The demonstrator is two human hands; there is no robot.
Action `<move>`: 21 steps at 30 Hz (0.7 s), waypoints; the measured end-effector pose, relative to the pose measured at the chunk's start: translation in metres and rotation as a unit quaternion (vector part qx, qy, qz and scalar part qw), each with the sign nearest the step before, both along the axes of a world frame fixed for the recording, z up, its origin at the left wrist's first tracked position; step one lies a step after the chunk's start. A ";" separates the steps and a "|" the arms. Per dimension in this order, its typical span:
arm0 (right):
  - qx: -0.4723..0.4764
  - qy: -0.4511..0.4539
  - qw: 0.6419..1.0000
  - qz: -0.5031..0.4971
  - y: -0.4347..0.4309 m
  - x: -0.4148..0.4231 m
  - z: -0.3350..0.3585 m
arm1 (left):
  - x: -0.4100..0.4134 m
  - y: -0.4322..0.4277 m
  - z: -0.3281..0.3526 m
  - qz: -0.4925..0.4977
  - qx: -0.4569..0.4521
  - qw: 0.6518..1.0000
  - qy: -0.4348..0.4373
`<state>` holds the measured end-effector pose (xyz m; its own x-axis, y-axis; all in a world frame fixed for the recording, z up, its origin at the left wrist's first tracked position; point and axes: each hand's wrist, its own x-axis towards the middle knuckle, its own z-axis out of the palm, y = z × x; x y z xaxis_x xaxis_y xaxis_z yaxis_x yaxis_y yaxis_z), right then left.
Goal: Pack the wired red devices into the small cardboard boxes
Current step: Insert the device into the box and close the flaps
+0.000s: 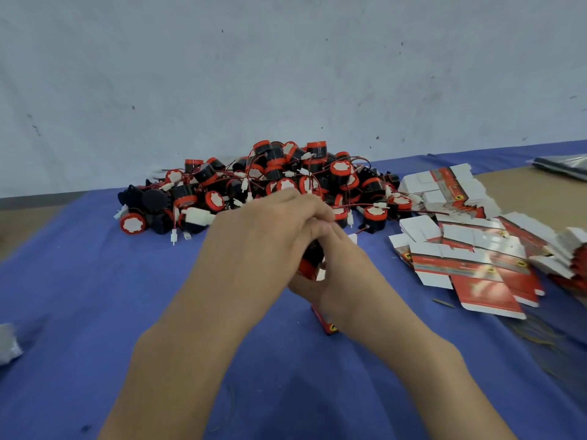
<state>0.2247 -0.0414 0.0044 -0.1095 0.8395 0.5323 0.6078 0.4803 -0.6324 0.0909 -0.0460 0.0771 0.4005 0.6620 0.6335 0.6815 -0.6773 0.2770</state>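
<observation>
On the blue cloth straight ahead of you, your two hands meet at the middle of the view, closed together around one wired red device. Your left hand reaches in from the lower left and curls its fingers over the top of the device. Your right hand reaches in from the lower right and wraps it from below and from the side, fingers bent. Only a sliver of the device's black body and red rim shows between your palms.

Just under your right wrist a small red cardboard box peeks out. Most of it is hidden by your arm, so you cannot tell whether it is open.

Beyond your hands, at the far side of the cloth, lies a heaped pile of devices: black cylinders with red caps and white faces, tangled in thin red and black wires with white plugs. A pale grey wall rises behind the pile.

To your right a spread of flat boxes, red and white, overlaps in loose fans near the cloth's edge, with the brown tabletop beside them. Dark plastic bags sit at the far right, and a crumpled silvery wrapper lies at the left edge
</observation>
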 end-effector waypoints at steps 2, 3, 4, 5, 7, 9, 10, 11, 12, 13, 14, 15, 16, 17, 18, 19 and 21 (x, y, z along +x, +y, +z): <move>0.002 -0.016 0.999 -0.039 0.001 0.000 -0.001 | 0.007 -0.003 0.000 0.004 0.005 1.000 0.029; -0.004 0.004 0.999 -0.039 0.001 0.001 0.000 | 0.009 -0.003 0.000 -0.002 0.007 1.000 0.027; -0.007 0.016 0.999 -0.034 0.000 0.003 0.003 | 0.009 -0.002 0.000 -0.010 0.007 1.000 0.023; -0.010 0.022 0.999 -0.029 -0.001 0.004 0.006 | 0.008 -0.001 0.001 -0.017 0.003 1.000 0.015; -0.017 0.063 0.998 -0.002 -0.006 0.009 0.011 | 0.002 0.004 0.001 -0.028 -0.014 0.999 -0.020; -0.021 0.109 0.993 0.027 -0.010 0.014 0.016 | -0.006 0.009 0.001 -0.025 -0.020 0.997 -0.073; -0.021 0.133 0.990 0.043 -0.011 0.016 0.018 | -0.009 0.013 0.001 -0.020 -0.023 0.995 -0.096; -0.022 0.160 0.985 0.058 -0.013 0.018 0.021 | -0.011 0.016 0.000 -0.017 -0.027 0.993 -0.114; -0.020 0.189 0.979 0.071 -0.013 0.019 0.023 | -0.012 0.019 -0.001 -0.013 -0.031 0.991 -0.128; -0.018 0.217 0.973 0.080 -0.015 0.020 0.025 | -0.012 0.021 -0.002 -0.011 -0.033 0.990 -0.138; -0.016 0.241 0.967 0.082 -0.016 0.020 0.027 | -0.012 0.023 -0.004 -0.011 -0.033 0.989 -0.146; -0.016 0.261 0.962 0.080 -0.017 0.020 0.029 | -0.011 0.024 -0.006 -0.014 -0.033 0.987 -0.155; -0.016 0.279 0.957 0.074 -0.017 0.020 0.030 | -0.009 0.026 -0.008 -0.020 -0.032 0.986 -0.164; -0.013 0.297 0.952 0.066 -0.017 0.020 0.031 | -0.008 0.026 -0.009 -0.026 -0.032 0.984 -0.173; -0.004 0.320 0.946 0.055 -0.017 0.021 0.031 | -0.007 0.027 -0.011 -0.033 -0.034 0.982 -0.183; 0.006 0.349 0.936 0.042 -0.016 0.022 0.031 | -0.006 0.027 -0.013 -0.041 -0.039 0.979 -0.193; 0.022 0.416 0.909 0.019 -0.014 0.023 0.031 | 0.000 0.026 -0.018 -0.061 -0.061 0.971 -0.221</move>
